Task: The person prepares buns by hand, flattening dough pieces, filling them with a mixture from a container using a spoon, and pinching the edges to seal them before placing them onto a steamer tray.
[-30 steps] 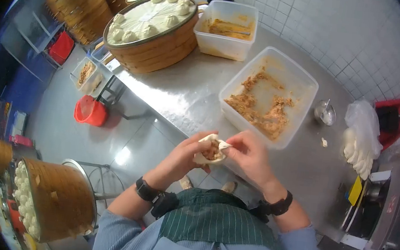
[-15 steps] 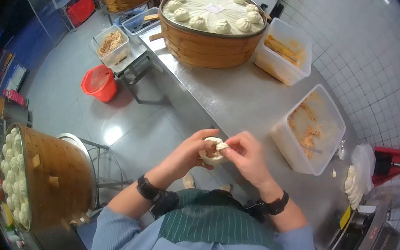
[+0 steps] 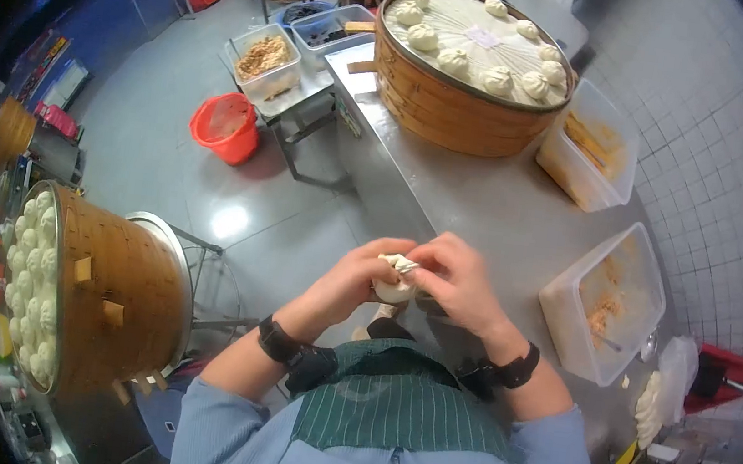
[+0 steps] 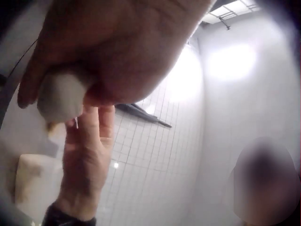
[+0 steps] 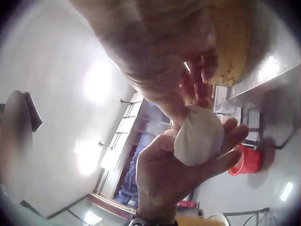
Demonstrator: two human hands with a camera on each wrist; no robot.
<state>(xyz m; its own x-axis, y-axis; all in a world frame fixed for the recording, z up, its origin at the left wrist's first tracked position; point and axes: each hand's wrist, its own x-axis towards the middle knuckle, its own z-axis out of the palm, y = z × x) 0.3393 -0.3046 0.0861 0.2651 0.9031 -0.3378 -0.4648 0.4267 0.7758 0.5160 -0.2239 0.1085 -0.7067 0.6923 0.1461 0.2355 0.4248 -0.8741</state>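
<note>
A round dough bun (image 3: 394, 288) with gathered folds at its top is held in front of the apron. The left hand (image 3: 346, 282) cups it, fingers curled round its side, and the right hand (image 3: 461, 288) pinches the pleated edge. The right wrist view shows the bun (image 5: 200, 136) resting in the palm and fingers of the left hand (image 5: 164, 176), with the right hand (image 5: 160, 61) pinching its folds. In the left wrist view the bun (image 4: 63, 96) lies against the left hand (image 4: 113, 52); the right hand (image 4: 87, 160) reaches it from beyond, fingertips partly hidden.
On the metal table (image 3: 476, 203) stand a bamboo steamer (image 3: 459, 105) with several buns on top, a tub (image 3: 587, 151) and a larger filling tub (image 3: 601, 304). Dough (image 3: 647, 410) lies at right. Another bun-filled steamer (image 3: 121, 295) stands left; a red bucket (image 3: 227, 133) is on the floor.
The head view has turned left, so the table and tubs appear farther right and lower. The bun's opening looks smaller, with more edge gathered under the right fingers; both hands keep their hold.
</note>
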